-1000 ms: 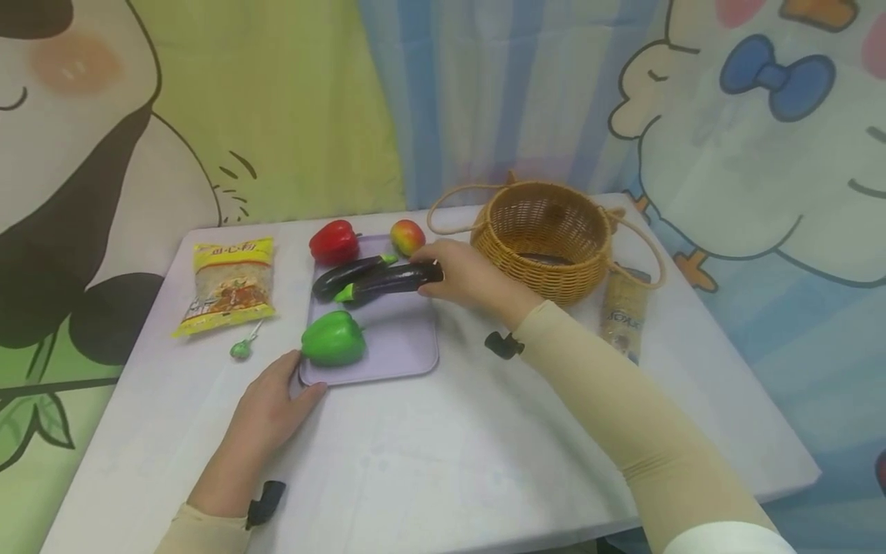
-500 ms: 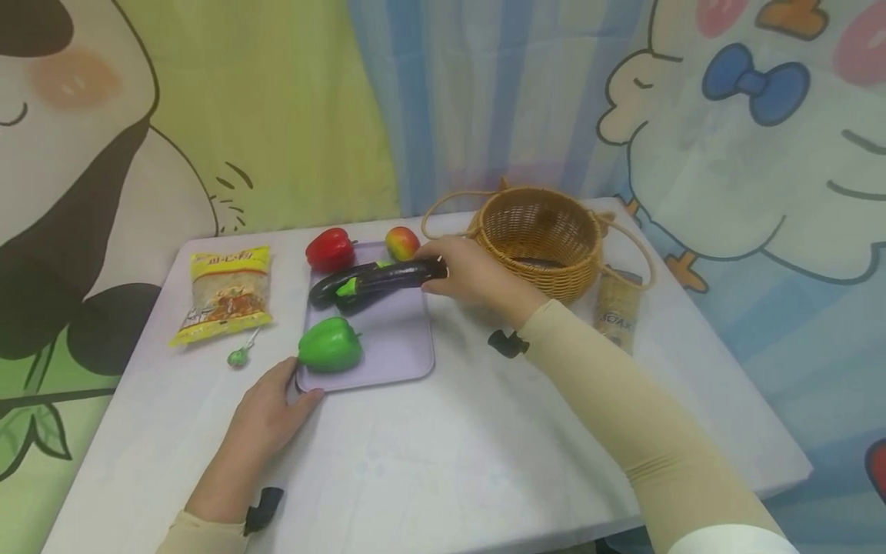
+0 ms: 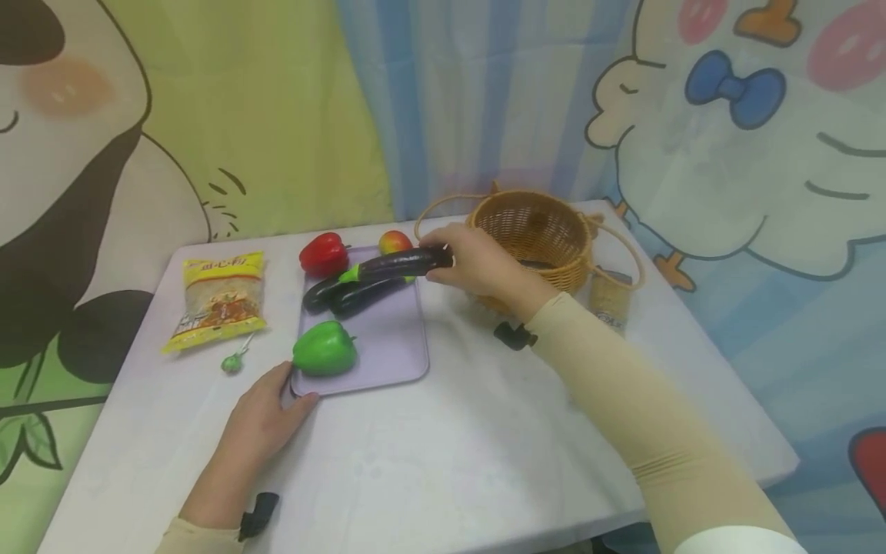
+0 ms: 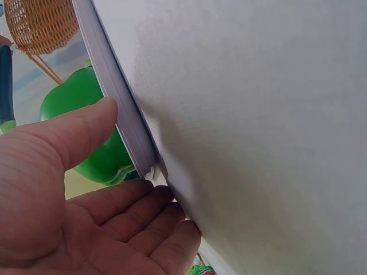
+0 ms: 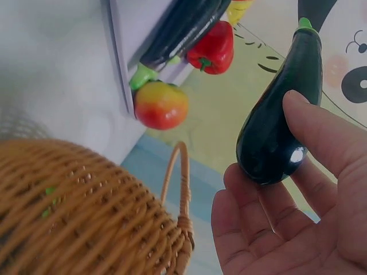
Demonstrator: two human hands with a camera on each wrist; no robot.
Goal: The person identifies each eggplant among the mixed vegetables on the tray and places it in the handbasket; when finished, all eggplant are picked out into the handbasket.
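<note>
My right hand (image 3: pixel 481 265) grips the blunt end of a dark purple eggplant (image 3: pixel 394 264), raised over the tray with its green stem pointing left. In the right wrist view the thumb lies across the held eggplant (image 5: pixel 284 114), with fingers beneath it. Two more eggplants (image 3: pixel 367 298) lie on the lilac tray (image 3: pixel 391 346), below the held one. My left hand (image 3: pixel 256 419) rests at the tray's near left corner, thumb at the front edge. In the left wrist view its fingers are loosely extended beside the tray rim (image 4: pixel 123 109). A green bell pepper (image 3: pixel 324 348) sits by that corner.
A red bell pepper (image 3: pixel 324 255) and a red-yellow fruit (image 3: pixel 394 242) are at the tray's back. Right of it stands a wicker basket (image 3: pixel 574 277) with rope handles and something dark inside. A yellow food bag (image 3: pixel 221 300), a lollipop (image 3: pixel 232 363) and a tan packet (image 3: pixel 611 300) lie around.
My right hand has lifted the eggplant up off the other two and slightly right. My left hand stays at the tray corner. The head view has shifted a little.
</note>
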